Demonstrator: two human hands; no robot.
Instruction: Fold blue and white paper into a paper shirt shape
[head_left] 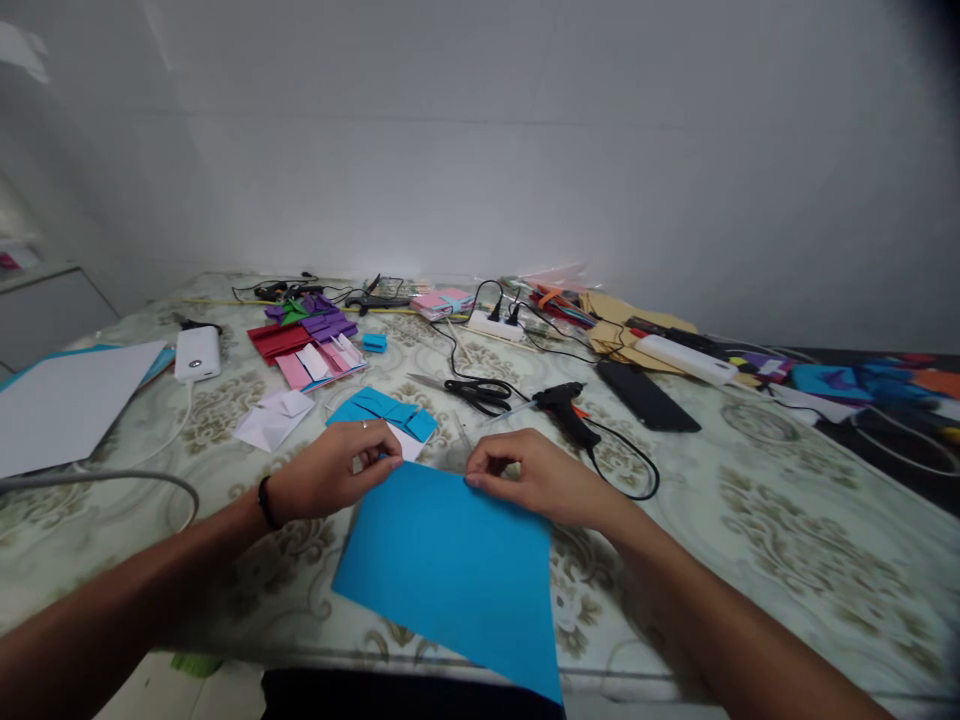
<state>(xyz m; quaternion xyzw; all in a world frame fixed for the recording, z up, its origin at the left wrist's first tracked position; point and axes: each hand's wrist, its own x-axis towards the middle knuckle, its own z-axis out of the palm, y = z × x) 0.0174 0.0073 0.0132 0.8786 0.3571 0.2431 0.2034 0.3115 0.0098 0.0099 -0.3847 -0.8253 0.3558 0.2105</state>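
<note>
A blue sheet of paper (457, 570) is held by its far edge, its near corner reaching past the table's front edge. My left hand (337, 465) pinches the sheet near its far left corner. With thumb and fingers closed, my right hand (532, 475) grips the same edge further right. Just beyond my hands lie blue folded paper pieces (386, 408) and a white folded piece (274, 418). Black-handled scissors (478, 393) and a black glue gun (566, 408) rest behind my right hand.
White sheets (75, 400) and a white power bank (198, 353) are at left. Red folded paper (277, 342) and purple pieces (330, 325) lie further back. A power strip (495, 325) trails cables. To the right are a black phone (646, 397) and a white stick-shaped device (686, 358).
</note>
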